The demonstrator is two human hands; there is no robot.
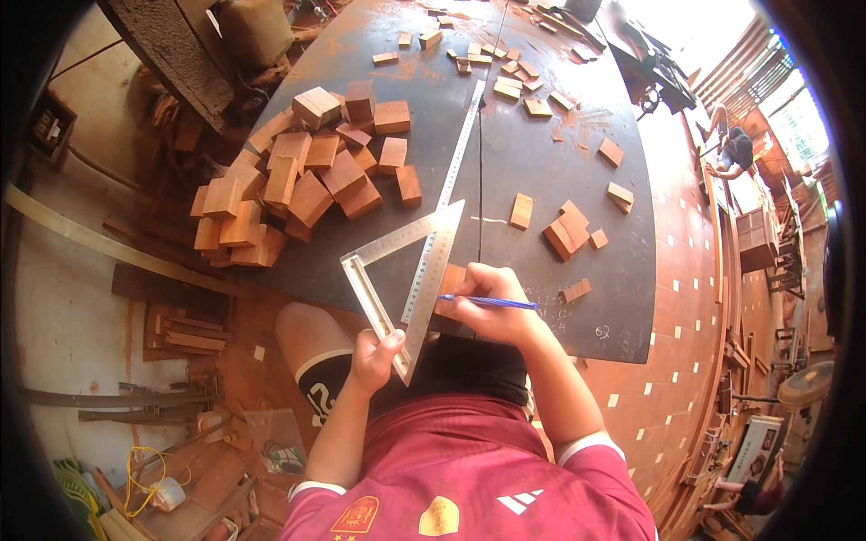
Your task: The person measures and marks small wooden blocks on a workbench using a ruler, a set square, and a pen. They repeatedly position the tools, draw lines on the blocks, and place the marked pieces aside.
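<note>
My left hand (373, 361) is closed on the lower corner of a metal triangle square (368, 293), tilted over the table's near edge. A long steel ruler (461, 144) runs away from me across the table, its near end lying along the square's long side. My right hand (492, 302) is closed round a blue pen (507, 303), whose tip points left toward the square. Beside its fingers is a reddish wood block (451, 278), mostly hidden by the hand; I cannot tell whether the hand touches it.
A heap of wood blocks (343, 176) covers the dark table's (577, 171) left side. Several loose blocks (566, 233) lie at right, with small offcuts (508, 87) farther back. Wood pieces (185, 332) sit at lower left. Another person (740, 149) is at far right.
</note>
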